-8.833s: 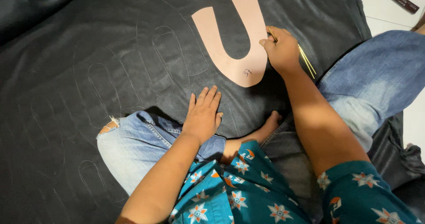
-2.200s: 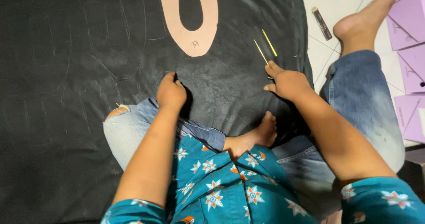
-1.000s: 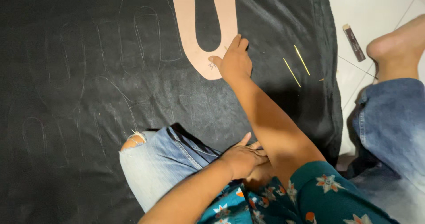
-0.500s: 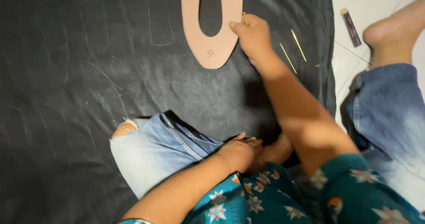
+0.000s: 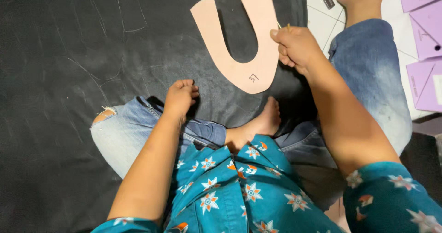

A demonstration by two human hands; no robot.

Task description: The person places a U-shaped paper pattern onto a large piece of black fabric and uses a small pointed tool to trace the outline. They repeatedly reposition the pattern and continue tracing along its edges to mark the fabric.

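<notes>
- Here we see the black leather sheet (image 5: 69, 53) spread flat over the floor; we judge it soft, limp and heavy.
- Our jeans-clad legs (image 5: 138, 131) rest on it, beside white floor tiles (image 5: 317, 16) and purple paper pieces (image 5: 426, 44).
- The U-shaped tan card template (image 5: 244, 48) lies on the sheet, touching the right hand; we judge it light, stiff and creasable, best held down flat at an arm's edge.
- Our left hand (image 5: 180, 97) presses loosely curled on the sheet, holding nothing.
- Our right hand (image 5: 294, 46) pinches a thin yellow marking stick (image 5: 283, 26).
</notes>
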